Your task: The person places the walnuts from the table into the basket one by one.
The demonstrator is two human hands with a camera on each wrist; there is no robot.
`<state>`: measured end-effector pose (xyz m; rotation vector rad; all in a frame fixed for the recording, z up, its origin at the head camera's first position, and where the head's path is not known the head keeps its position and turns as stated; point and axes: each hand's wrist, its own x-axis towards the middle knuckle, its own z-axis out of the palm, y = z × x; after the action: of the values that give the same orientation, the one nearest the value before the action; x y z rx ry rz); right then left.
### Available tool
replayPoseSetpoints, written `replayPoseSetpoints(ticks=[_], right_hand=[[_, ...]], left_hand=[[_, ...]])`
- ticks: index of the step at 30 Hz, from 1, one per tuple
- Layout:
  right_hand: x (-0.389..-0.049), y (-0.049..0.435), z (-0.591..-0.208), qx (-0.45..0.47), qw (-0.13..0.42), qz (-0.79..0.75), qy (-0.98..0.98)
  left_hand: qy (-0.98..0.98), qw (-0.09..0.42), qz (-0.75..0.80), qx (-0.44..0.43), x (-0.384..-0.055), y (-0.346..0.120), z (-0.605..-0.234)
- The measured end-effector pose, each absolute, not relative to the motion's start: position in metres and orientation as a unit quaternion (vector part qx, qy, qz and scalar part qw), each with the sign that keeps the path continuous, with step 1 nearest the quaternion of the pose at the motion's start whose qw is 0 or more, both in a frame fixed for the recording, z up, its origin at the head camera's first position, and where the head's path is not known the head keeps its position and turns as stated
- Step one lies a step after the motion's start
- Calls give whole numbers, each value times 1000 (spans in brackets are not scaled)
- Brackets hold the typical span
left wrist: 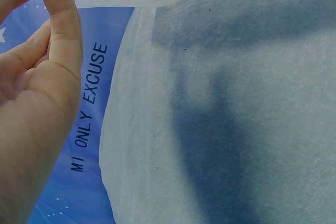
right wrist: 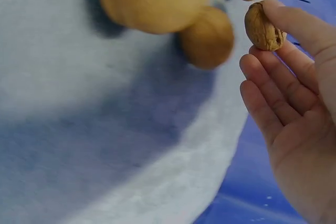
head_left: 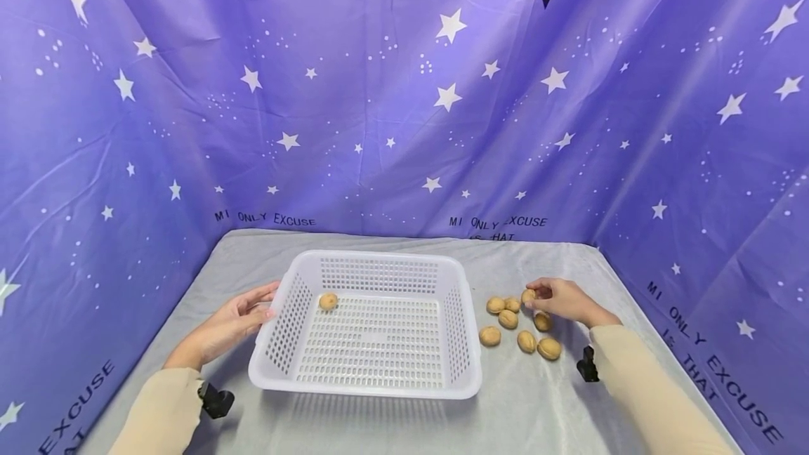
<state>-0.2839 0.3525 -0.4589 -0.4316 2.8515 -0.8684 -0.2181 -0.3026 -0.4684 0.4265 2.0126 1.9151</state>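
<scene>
My left hand [head_left: 230, 320] pinches the left rim of a white plastic basket [head_left: 373, 393], its thumb and fingertips at the edge in the left wrist view too. Inside the basket, near its back left corner, lies one walnut [head_left: 328, 301]. Over at the right, my right hand [head_left: 564, 299] holds a walnut [right wrist: 261, 27] between thumb and fingers, with the other fingers spread below it. Several more walnuts [head_left: 508, 319] lie loose on the cloth between the basket and that hand, some close under the fingers.
A grey cloth [head_left: 531, 406] covers the table. Purple-blue curtains [head_left: 379, 90] with white stars and printed words stand behind it and along both sides. A black wrist camera [head_left: 215, 400] sits below the left sleeve, another [head_left: 588, 365] by the right sleeve.
</scene>
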Motion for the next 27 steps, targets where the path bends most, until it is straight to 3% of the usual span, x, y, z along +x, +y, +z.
replayPoseSetpoints(ticks=[13,27], right_hand=[[-294,329,-407,-215,-8,-273,938],[-305,266,-374,-260,12,-289,921]], left_hand=[[705,160,675,145,-217,-301,-467],[706,163,673,148,-216,-301,-466]])
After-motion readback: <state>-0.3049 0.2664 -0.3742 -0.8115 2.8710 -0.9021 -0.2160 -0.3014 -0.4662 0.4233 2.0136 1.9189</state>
